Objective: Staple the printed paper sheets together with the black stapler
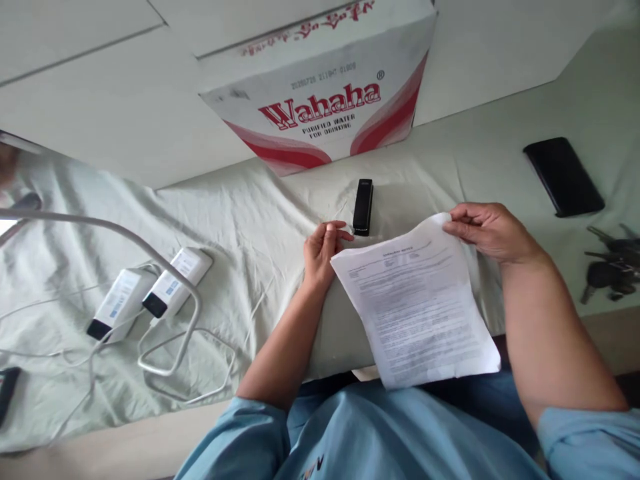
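Observation:
My right hand [493,231] pinches the top right corner of a thin stack of printed paper sheets [425,313]. The sheets tilt toward me and hang past the table's front edge. At their top left corner is my left hand [321,252], its fingers closed, thumb against the index finger. A small whitish bit shows by those fingertips, too small to name. Just beyond the fingertips lies a small black oblong thing [363,207], perhaps a stapler, on the pale green cloth [280,220].
A Wahaha water carton [320,100] stands at the back against a white panel. At right lie a black phone-like case [565,177] and a bunch of keys [613,263]. To the left are two white power banks [177,283] with cables [170,267].

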A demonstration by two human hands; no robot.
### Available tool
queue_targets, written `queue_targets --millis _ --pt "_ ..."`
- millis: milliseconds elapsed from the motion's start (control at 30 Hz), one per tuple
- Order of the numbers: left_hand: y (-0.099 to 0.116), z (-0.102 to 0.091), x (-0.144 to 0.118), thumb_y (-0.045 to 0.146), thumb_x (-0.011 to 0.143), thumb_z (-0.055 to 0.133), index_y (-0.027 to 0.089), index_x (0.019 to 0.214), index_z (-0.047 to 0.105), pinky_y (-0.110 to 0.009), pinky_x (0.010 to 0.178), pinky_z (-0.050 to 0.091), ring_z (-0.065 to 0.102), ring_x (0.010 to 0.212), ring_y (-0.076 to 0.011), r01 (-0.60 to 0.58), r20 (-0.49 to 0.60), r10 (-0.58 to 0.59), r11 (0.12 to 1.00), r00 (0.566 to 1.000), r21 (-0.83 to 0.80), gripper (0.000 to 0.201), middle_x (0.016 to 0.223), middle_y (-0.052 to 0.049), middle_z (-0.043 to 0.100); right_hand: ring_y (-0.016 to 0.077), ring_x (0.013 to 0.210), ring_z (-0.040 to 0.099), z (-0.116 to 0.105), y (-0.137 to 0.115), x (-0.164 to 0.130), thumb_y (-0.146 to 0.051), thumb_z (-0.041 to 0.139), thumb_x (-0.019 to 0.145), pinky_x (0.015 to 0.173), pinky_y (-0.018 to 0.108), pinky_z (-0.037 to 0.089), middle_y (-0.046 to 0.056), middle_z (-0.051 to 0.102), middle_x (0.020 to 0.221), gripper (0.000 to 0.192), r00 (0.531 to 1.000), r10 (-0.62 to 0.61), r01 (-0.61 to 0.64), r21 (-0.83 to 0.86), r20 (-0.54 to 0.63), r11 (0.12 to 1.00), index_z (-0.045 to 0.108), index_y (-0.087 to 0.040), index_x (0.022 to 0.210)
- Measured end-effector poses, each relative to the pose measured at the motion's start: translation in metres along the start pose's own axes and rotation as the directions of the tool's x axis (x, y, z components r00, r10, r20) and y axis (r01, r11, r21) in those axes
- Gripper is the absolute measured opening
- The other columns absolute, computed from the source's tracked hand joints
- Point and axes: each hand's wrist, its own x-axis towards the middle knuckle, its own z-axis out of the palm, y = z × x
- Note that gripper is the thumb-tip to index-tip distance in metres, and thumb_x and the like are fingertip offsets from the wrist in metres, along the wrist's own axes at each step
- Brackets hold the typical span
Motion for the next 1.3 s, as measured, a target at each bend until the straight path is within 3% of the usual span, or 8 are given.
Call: queue_targets --millis 133,333,400,500,633,833,967,1300 --pt "0.005 -0.006 -0.003 0.079 0.103 0.059 0.018 0.083 0.077 -0.028 0.046 0.030 0.043 0.046 -0.0112 0.084 0.089 -0.072 0.987 0.993 -0.140 0.067 0.056 -0.001 0.058 0.0171 0.061 0.053 0.009 0.009 0.010 -0.068 0.098 0.073 0.057 0.035 0.045 -0.001 0.065 0.069 0.046 0.968 -0.069 0.071 -0.001 -0.243 0.997 0.075 -0.029 0.077" --pt "0.016 -0.007 -0.002 0.057 0.084 0.093 0.019 0.076 0.070 -0.024 0.050 0.028 0.036 0.050 -0.0071 0.064 0.250 -0.041 0.994 0.967 -0.088 0.045 0.056 0.006 0.050 0.0213 0.063 0.060 0.013 0.022 0.019 -0.066 0.097 0.073 0.057 0.039 0.049 0.000 0.064 0.067 0.043 0.910 -0.083 0.110 0.043 -0.407 0.993 0.072 -0.032 0.077" --pt "0.017 -0.004 0.000 0.056 0.083 0.095 0.020 0.071 0.063 -0.023 0.051 0.028 0.035 0.051 -0.0066 0.059 0.200 -0.042 0.995 0.979 -0.079 0.049 0.057 0.006 0.050 0.0222 0.065 0.063 0.015 0.019 0.018 -0.065 0.099 0.071 0.059 0.039 0.052 0.000 0.065 0.068 0.043 0.911 -0.051 0.098 0.095 -0.408 0.991 0.072 -0.032 0.078" --pt "0.015 0.000 0.002 0.059 0.076 0.098 0.021 0.068 0.054 -0.023 0.050 0.026 0.034 0.052 -0.0067 0.066 0.078 -0.057 0.989 0.995 -0.129 0.059 0.057 0.007 0.048 0.0241 0.077 0.072 0.016 0.014 0.015 -0.061 0.104 0.063 0.069 0.041 0.062 0.001 0.076 0.083 0.047 0.949 0.002 0.060 0.188 -0.316 0.980 0.074 -0.032 0.085" --pt "0.011 0.002 0.004 0.065 0.071 0.100 0.022 0.072 0.056 -0.022 0.047 0.026 0.036 0.052 -0.0069 0.069 -0.015 -0.074 0.974 0.997 -0.216 0.062 0.058 0.007 0.047 0.0248 0.081 0.074 0.015 0.014 0.014 -0.060 0.109 0.052 0.075 0.043 0.066 0.001 0.079 0.087 0.057 0.960 0.066 -0.018 0.175 -0.271 0.984 0.073 -0.030 0.086" --pt "0.015 0.002 0.000 0.063 0.071 0.101 0.021 0.081 0.067 -0.022 0.040 0.025 0.031 0.043 -0.0054 0.108 0.027 -0.105 0.953 0.994 -0.282 0.054 0.053 0.010 0.045 0.0226 0.079 0.066 0.006 0.021 0.014 -0.060 0.106 0.061 0.080 0.042 0.060 0.004 0.076 0.082 0.050 0.933 0.004 0.044 0.126 -0.361 0.991 0.072 -0.027 0.076" --pt "0.014 0.002 0.000 0.066 0.074 0.098 0.020 0.081 0.068 -0.022 0.041 0.028 0.034 0.043 -0.0052 0.095 -0.008 -0.101 0.957 0.995 -0.274 0.055 0.053 0.009 0.047 0.0205 0.078 0.063 0.005 0.020 0.011 -0.059 0.103 0.070 0.081 0.040 0.056 0.004 0.074 0.081 0.044 0.920 -0.068 0.117 0.105 -0.385 0.988 0.075 -0.025 0.076" --pt "0.010 0.002 -0.001 0.067 0.081 0.092 0.019 0.087 0.075 -0.024 0.040 0.024 0.035 0.042 -0.0069 0.074 -0.029 -0.084 0.966 0.996 -0.246 0.051 0.053 0.007 0.048 0.0239 0.071 0.063 0.012 0.017 0.010 -0.073 0.096 0.072 0.071 0.043 0.055 0.001 0.071 0.076 0.044 0.929 -0.119 0.103 -0.064 -0.349 0.993 0.081 -0.033 0.082"
